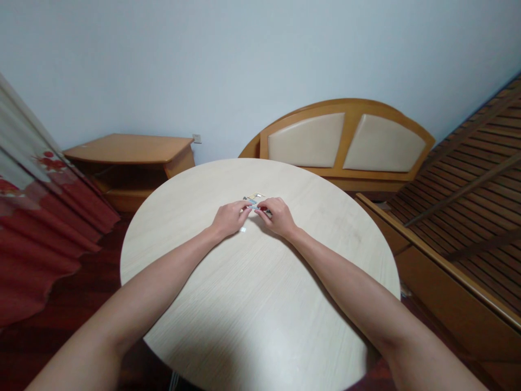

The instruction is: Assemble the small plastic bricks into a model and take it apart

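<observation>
The left hand (228, 218) and the right hand (278, 215) both pinch one small bluish piece (253, 207) between their fingertips, over the round desk (260, 304), and what exactly this piece is, I cannot tell. Just beyond the hands lie some small parts (257, 196), very near to the fingers, and a small white piece (243, 229) lies just beside the left hand, on the near side. If the pinch becomes loose or the two hands pull unevenly, the bluish piece could slip, and a knuckle moving forward could push the small parts out of their place.
</observation>
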`<state>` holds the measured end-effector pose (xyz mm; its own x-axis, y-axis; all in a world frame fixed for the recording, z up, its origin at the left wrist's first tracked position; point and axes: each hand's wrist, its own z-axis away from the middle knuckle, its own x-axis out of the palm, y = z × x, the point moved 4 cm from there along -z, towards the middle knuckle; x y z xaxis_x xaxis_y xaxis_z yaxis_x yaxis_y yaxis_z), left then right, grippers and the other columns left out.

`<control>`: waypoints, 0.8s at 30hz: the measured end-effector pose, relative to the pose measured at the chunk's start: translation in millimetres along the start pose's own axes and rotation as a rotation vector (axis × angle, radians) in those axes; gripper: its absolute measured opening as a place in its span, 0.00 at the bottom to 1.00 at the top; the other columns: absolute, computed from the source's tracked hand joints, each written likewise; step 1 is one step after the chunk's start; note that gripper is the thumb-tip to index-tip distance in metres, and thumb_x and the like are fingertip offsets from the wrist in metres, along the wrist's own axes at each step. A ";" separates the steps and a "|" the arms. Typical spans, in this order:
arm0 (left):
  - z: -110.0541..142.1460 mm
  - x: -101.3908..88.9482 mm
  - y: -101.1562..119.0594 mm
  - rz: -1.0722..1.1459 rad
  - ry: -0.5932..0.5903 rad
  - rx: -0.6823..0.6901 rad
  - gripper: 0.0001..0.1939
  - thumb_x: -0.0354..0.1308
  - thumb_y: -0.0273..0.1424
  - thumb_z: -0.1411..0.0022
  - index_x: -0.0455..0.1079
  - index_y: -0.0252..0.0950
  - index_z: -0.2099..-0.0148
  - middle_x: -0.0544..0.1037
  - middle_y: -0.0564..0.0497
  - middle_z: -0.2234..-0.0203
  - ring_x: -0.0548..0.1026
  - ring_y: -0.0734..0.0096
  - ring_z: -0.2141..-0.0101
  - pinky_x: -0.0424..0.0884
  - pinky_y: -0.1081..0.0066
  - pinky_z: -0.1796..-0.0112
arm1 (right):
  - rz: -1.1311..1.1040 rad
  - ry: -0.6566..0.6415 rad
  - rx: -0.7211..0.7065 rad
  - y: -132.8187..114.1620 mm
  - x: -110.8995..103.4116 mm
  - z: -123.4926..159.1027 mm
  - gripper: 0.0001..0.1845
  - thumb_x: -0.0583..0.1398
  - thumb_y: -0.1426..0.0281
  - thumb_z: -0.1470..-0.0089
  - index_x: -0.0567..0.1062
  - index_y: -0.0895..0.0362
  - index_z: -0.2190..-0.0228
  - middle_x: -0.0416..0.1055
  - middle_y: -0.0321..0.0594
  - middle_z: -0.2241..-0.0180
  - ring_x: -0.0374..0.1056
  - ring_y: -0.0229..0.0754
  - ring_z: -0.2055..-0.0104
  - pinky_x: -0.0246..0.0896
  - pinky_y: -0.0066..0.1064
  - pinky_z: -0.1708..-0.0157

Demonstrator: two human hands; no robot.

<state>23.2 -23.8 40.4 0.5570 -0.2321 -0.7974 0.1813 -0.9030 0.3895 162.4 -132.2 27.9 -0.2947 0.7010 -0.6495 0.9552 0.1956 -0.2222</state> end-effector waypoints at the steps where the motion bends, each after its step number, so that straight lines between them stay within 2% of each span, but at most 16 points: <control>1: -0.1 0.5 -0.3 -0.001 -0.007 0.002 0.14 0.53 0.32 0.28 0.76 0.38 0.46 0.83 0.48 0.52 0.80 0.61 0.53 0.74 0.65 0.52 | -0.003 0.004 -0.005 -0.1 0.2 0.0 0.09 0.60 0.63 0.35 0.77 0.55 0.63 0.78 0.43 0.67 0.71 0.46 0.63 0.59 0.38 0.58; 8: -0.2 1.5 -1.0 -0.002 -0.001 0.001 0.13 0.54 0.32 0.29 0.76 0.39 0.47 0.83 0.48 0.53 0.80 0.62 0.53 0.74 0.65 0.52 | 0.000 -0.001 -0.009 -1.6 -0.4 0.2 0.11 0.59 0.62 0.35 0.77 0.56 0.62 0.78 0.43 0.67 0.71 0.46 0.63 0.60 0.38 0.58; 15: 0.2 1.1 0.5 0.024 0.007 0.004 0.12 0.55 0.32 0.29 0.77 0.38 0.49 0.83 0.48 0.56 0.81 0.63 0.58 0.74 0.66 0.55 | 0.020 -0.043 0.023 -1.1 1.2 0.3 0.12 0.58 0.62 0.34 0.78 0.56 0.62 0.79 0.44 0.65 0.72 0.46 0.62 0.59 0.38 0.58; 24: 0.8 2.7 -0.5 0.056 0.025 0.047 0.11 0.56 0.31 0.31 0.76 0.39 0.49 0.83 0.49 0.57 0.80 0.66 0.61 0.74 0.68 0.56 | 0.026 -0.070 0.040 0.4 0.7 -0.3 0.08 0.60 0.64 0.36 0.76 0.55 0.61 0.78 0.44 0.65 0.71 0.48 0.61 0.58 0.39 0.58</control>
<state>23.9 -24.2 37.7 0.5851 -0.2745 -0.7631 0.1109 -0.9051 0.4106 162.6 -131.4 27.6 -0.2720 0.6559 -0.7041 0.9611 0.1488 -0.2326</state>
